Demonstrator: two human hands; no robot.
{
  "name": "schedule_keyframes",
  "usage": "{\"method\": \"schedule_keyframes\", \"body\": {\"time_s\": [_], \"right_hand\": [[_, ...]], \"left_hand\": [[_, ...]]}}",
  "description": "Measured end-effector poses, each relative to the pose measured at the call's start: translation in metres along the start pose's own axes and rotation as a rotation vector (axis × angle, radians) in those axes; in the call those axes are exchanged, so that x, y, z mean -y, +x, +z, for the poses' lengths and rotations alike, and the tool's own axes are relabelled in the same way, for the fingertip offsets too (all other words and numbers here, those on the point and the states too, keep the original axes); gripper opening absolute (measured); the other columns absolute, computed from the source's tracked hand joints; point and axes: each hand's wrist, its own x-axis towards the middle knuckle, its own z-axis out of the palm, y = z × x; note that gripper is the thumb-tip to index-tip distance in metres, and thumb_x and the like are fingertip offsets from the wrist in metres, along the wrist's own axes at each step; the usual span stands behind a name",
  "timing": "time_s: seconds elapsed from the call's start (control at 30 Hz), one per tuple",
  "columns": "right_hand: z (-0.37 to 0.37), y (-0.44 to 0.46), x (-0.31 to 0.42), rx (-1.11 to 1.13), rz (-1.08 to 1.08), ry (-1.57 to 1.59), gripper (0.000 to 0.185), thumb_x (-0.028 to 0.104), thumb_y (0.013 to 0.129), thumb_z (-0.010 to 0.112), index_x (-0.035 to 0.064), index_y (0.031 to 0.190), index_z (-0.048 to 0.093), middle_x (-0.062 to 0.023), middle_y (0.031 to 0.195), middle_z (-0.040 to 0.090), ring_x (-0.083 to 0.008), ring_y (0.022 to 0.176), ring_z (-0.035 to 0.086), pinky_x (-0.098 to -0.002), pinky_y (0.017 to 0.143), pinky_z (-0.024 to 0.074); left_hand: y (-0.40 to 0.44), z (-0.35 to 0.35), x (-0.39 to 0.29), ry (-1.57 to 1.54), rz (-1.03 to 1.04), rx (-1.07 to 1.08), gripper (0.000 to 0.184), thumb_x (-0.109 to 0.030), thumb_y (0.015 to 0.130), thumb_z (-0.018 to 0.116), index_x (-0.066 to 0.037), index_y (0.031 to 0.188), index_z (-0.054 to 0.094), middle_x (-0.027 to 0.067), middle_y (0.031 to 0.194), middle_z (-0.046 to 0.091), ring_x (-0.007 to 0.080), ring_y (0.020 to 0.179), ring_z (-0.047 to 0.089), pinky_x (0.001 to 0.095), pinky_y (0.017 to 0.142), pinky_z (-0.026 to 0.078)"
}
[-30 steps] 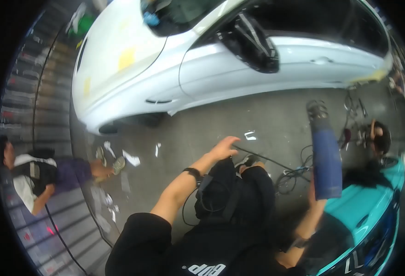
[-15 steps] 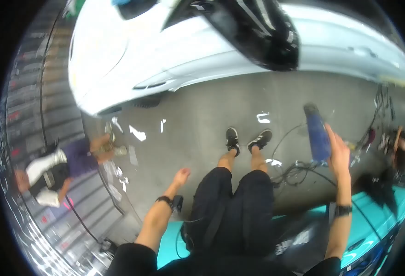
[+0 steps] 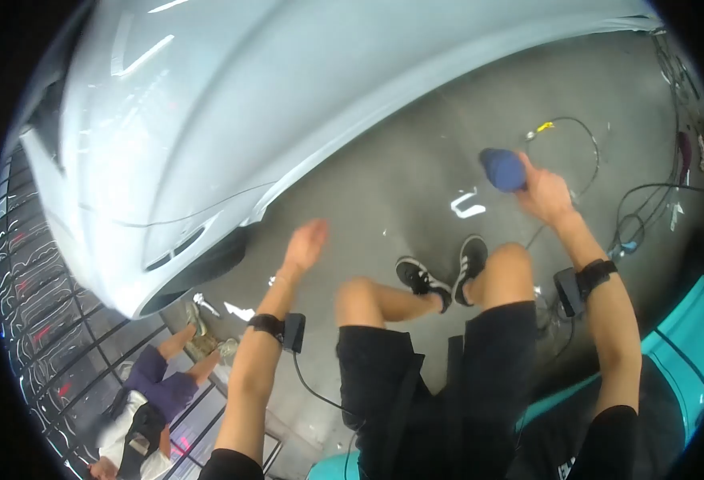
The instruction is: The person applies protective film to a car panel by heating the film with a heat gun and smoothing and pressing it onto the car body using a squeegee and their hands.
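Note:
In my right hand [image 3: 546, 192] is a blue bottle-shaped cylinder [image 3: 504, 170] with a dark end, seen almost end-on. My fingers close round its right side, and it hangs above the grey floor between the two cars. My left hand [image 3: 310, 242] is blurred, in front of my left knee and near the lower edge of the pale car [image 3: 232, 104]. No object shows in it, and its finger positions are unclear. Both forearms carry a strapped black device; a cable runs from the left device [image 3: 294, 332].
Behind me is a turquoise car panel [image 3: 692, 340] with a black cover. Cables and hoses [image 3: 636, 220] lie on the floor at right; white scraps [image 3: 468, 204] lie near my shoes. Another person [image 3: 140, 408] stands at lower left, beside a grid-like wall or floor [image 3: 28, 312].
My view has turned, and the pale car's hood and wheel now fill the upper left. The blue cylinder has swung from lengthwise to nearly end-on. My left hand has risen in view.

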Motion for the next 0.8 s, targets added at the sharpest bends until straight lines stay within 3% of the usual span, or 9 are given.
{"method": "schedule_keyframes", "body": {"time_s": [0.27,0.33,0.47,0.5,0.53,0.6,0.63,0.7,0.8], "right_hand": [[0.202,0.13,-0.154,-0.226,0.166,-0.304,0.09,0.007,0.082,0.069,0.0222,0.158,0.024,-0.0257,0.129,0.054,-0.038,0.109,0.061,-0.0468,0.094,0.0502],[0.244,0.14,-0.171,-0.294,0.219,-0.27,0.09,0.006,0.081,0.069,0.022,0.158,0.025,-0.0255,0.128,0.053,-0.0381,0.113,0.059,-0.0468,0.098,0.0485],[0.296,0.13,-0.178,-0.221,0.359,0.109,0.088,0.008,0.081,0.072,0.0187,0.156,0.027,-0.0235,0.136,0.049,-0.0405,0.12,0.054,-0.0482,0.1,0.0475],[0.3,0.126,-0.175,-0.197,0.366,0.076,0.084,0.01,0.082,0.072,0.0174,0.154,0.029,-0.0234,0.136,0.049,-0.0412,0.121,0.052,-0.0487,0.1,0.0474],[0.296,0.121,-0.171,-0.186,0.377,0.042,0.081,0.012,0.083,0.071,0.0161,0.153,0.031,-0.0232,0.136,0.048,-0.0419,0.122,0.051,-0.0493,0.1,0.0473],[0.284,0.103,-0.168,-0.412,0.258,0.185,0.06,0.017,0.083,0.071,0.0121,0.138,0.049,-0.0215,0.125,0.054,-0.0408,0.116,0.055,-0.0484,0.096,0.0491],[0.272,0.082,-0.161,-0.346,0.108,0.303,0.049,0.018,0.083,0.071,0.0103,0.128,0.055,-0.0204,0.121,0.057,-0.0394,0.112,0.058,-0.0479,0.093,0.0497],[0.223,0.011,-0.138,-0.155,-0.202,0.417,0.027,0.022,0.083,0.068,0.0079,0.106,0.062,-0.0176,0.105,0.064,-0.0371,0.1,0.063,-0.0471,0.087,0.0507],[0.22,-0.083,-0.107,0.547,-0.494,0.382,0.029,0.026,0.087,0.065,0.0063,0.108,0.061,-0.0184,0.098,0.066,-0.0392,0.095,0.064,-0.0497,0.083,0.0513]], "left_hand": [[0.129,-0.093,-0.096,0.506,0.968,-0.975,0.037,0.012,0.069,0.063,-0.005,0.101,0.07,0.0116,0.103,0.07,0.03,0.101,0.064,0.0422,0.087,0.048],[0.108,-0.117,-0.132,0.665,0.972,-1.113,0.028,0.01,0.08,0.064,-0.005,0.102,0.072,0.0132,0.104,0.071,0.0307,0.101,0.065,0.0415,0.09,0.049],[0.101,-0.15,-0.196,0.897,0.995,-1.254,0.032,0.007,0.079,0.066,-0.01,0.106,0.073,0.0116,0.127,0.065,0.0328,0.125,0.055,0.0485,0.111,0.037],[0.107,-0.162,-0.204,0.962,0.969,-1.205,0.041,-0.009,0.084,0.07,-0.017,0.124,0.069,0.0106,0.146,0.053,0.0335,0.142,0.042,0.0532,0.119,0.026],[0.115,-0.169,-0.22,0.97,0.991,-1.247,0.041,-0.009,0.084,0.07,-0.017,0.124,0.069,0.0106,0.146,0.053,0.0335,0.142,0.042,0.0532,0.119,0.026],[0.136,-0.163,-0.251,1.122,0.619,-1.169,0.057,-0.03,0.088,0.071,-0.026,0.143,0.056,0.0089,0.158,0.04,0.0323,0.149,0.031,0.0543,0.12,0.023],[0.142,-0.167,-0.234,1.102,0.704,-1.204,0.07,-0.044,0.089,0.067,-0.031,0.154,0.042,0.0067,0.164,0.031,0.032,0.153,0.024,0.0556,0.12,0.021],[0.153,-0.168,-0.243,1.101,0.695,-1.214,0.069,-0.043,0.089,0.068,-0.031,0.153,0.043,0.0067,0.164,0.031,0.0317,0.152,0.025,0.0554,0.12,0.021],[0.145,-0.159,-0.235,1.077,0.61,-1.209,0.069,-0.042,0.089,0.069,-0.032,0.152,0.044,0.005,0.164,0.032,0.03,0.152,0.026,0.0545,0.12,0.023]]}}
